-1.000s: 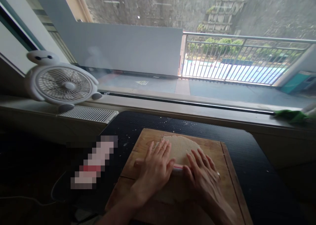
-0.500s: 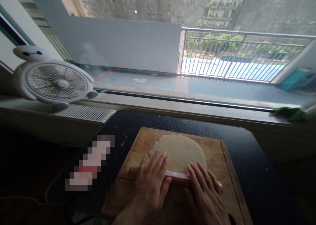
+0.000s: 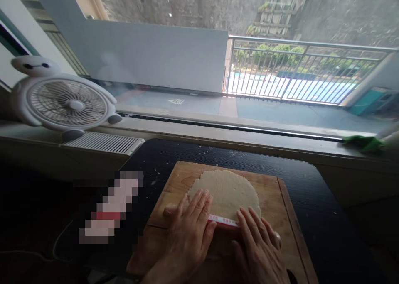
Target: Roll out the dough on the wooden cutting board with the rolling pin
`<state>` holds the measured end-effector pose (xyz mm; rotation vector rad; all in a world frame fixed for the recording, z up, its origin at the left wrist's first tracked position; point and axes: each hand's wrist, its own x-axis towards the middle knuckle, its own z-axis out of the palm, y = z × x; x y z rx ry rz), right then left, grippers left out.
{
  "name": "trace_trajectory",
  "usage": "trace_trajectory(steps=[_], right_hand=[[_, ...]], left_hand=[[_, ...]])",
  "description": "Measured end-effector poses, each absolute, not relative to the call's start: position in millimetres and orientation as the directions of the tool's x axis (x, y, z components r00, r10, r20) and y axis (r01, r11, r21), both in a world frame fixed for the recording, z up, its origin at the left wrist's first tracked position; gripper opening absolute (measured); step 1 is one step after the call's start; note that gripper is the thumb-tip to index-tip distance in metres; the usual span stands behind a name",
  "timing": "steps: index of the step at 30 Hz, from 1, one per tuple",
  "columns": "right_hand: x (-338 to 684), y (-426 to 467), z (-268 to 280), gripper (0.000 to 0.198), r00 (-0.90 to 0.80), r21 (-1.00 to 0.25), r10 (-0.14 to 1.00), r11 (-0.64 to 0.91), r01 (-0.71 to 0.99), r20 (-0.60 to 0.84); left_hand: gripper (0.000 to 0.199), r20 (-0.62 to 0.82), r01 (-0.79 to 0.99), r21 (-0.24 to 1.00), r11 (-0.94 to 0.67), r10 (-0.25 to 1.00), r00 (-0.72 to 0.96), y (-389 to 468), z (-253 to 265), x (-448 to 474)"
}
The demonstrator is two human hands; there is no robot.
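A flat, roughly round sheet of dough (image 3: 227, 188) with uneven edges lies on a wooden cutting board (image 3: 170, 194). Across its near edge runs a wooden rolling pin (image 3: 223, 221) with a white and red printed band in the middle. My left hand (image 3: 191, 230) rests on the pin's left part, fingers stretched out over it and thumb on the near side. On the right part lies my right hand (image 3: 258, 242), open, with its fingers extended over the pin. Both palms cover much of the pin, and its two ends show beyond my hands.
The board sits on a black table (image 3: 311, 209) with pale crumbs near the far edge. A blurred-out pinkish object (image 3: 115, 205) is at the left. Behind are a white fan (image 3: 70, 103), a window sill (image 3: 199, 128) and a green cloth (image 3: 364, 143).
The view has shifted very slightly. My hands and the rolling pin stay in almost the same place on the board, and the dough looks the same.
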<state>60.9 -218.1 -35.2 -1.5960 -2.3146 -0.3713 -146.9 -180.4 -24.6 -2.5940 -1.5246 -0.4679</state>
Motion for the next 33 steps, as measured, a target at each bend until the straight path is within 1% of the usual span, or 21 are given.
trace_trajectory(steps=[2, 4, 8, 10, 13, 17, 20, 23, 27, 30, 33], right_hand=[[59.4, -210.0, -32.9, 0.048, -0.306, 0.014, 0.875, 0.325, 0.946, 0.375], [56.9, -188.4, -27.8, 0.044, -0.242, -0.028, 0.905, 0.268, 0.963, 0.35], [53.6, -151.1, -17.4, 0.041, -0.131, -0.076, 0.942, 0.161, 0.984, 0.308], [53.8, -152.7, -17.1, 0.041, -0.131, -0.08, 0.943, 0.162, 0.983, 0.306], [55.4, -179.0, -24.6, 0.04, -0.192, -0.073, 0.922, 0.229, 0.971, 0.335], [55.8, -214.5, -32.8, 0.048, -0.292, -0.033, 0.882, 0.327, 0.944, 0.37], [53.8, -209.7, -29.1, 0.046, -0.261, -0.047, 0.889, 0.3, 0.953, 0.376], [52.8, -178.7, -21.4, 0.041, -0.185, -0.089, 0.92, 0.229, 0.969, 0.345], [56.3, -138.5, -16.4, 0.041, -0.125, -0.098, 0.947, 0.161, 0.982, 0.297], [58.0, -137.7, -18.8, 0.04, -0.133, -0.091, 0.951, 0.164, 0.982, 0.281], [57.4, -160.2, -22.3, 0.039, -0.159, -0.092, 0.945, 0.192, 0.977, 0.284]], left_hand=[[0.049, 0.327, 0.874, 0.091, -0.477, 0.844, 0.426, -171.8, -24.1, -142.8], [0.045, 0.339, 0.889, 0.128, -0.44, 0.862, 0.378, -149.4, -20.7, -134.0], [0.044, 0.319, 0.901, 0.175, -0.397, 0.889, 0.329, -109.1, -11.4, -118.7], [0.045, 0.307, 0.901, 0.179, -0.395, 0.892, 0.33, -109.8, -10.1, -118.5], [0.044, 0.297, 0.901, 0.173, -0.397, 0.894, 0.336, -136.7, -14.1, -127.3], [0.046, 0.295, 0.884, 0.147, -0.443, 0.873, 0.388, -174.4, -19.3, -140.5], [0.045, 0.311, 0.882, 0.158, -0.444, 0.87, 0.382, -170.4, -18.6, -139.5], [0.041, 0.32, 0.894, 0.186, -0.409, 0.885, 0.338, -139.6, -15.2, -129.8], [0.039, 0.295, 0.909, 0.201, -0.364, 0.908, 0.299, -100.6, -9.4, -117.7], [0.039, 0.285, 0.909, 0.208, -0.362, 0.911, 0.298, -101.3, -8.0, -117.9], [0.04, 0.282, 0.904, 0.211, -0.373, 0.908, 0.309, -124.9, -9.1, -124.2]])
